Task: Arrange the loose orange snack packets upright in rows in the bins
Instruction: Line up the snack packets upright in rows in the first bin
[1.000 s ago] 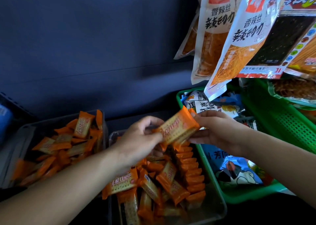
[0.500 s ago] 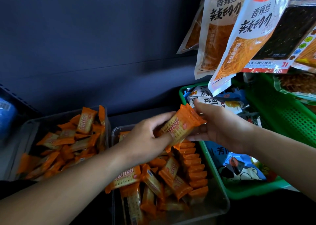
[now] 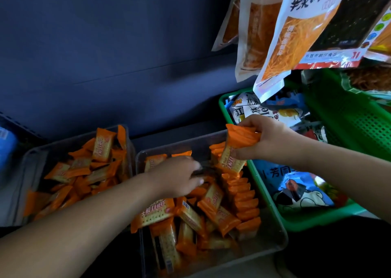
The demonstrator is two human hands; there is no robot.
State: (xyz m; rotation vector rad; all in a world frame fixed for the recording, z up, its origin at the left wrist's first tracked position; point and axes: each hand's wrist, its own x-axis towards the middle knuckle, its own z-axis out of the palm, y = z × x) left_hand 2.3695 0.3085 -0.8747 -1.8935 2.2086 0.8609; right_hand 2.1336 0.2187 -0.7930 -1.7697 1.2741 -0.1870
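Observation:
Two clear plastic bins hold orange snack packets. The middle bin (image 3: 275, 248) has an upright row of packets (image 3: 243, 195) along its right wall and a loose heap (image 3: 190, 216) beside it. My right hand (image 3: 268, 138) grips a small stack of packets (image 3: 234, 150) by their top ends, hanging over the far end of that row. My left hand (image 3: 179, 178) reaches down into the middle bin's heap, fingers curled and blurred. I cannot see whether it holds a packet. The left bin (image 3: 27, 157) holds a jumbled pile of packets (image 3: 84, 172).
A green basket (image 3: 338, 134) of blue and white snack bags sits right of the middle bin. Large snack bags (image 3: 281, 34) hang above it, close over my right hand. A dark blue panel (image 3: 105, 45) rises behind the bins.
My left hand let go of the stack and dropped into the middle bin's heap. My right hand keeps the packets and has turned them upright over the row.

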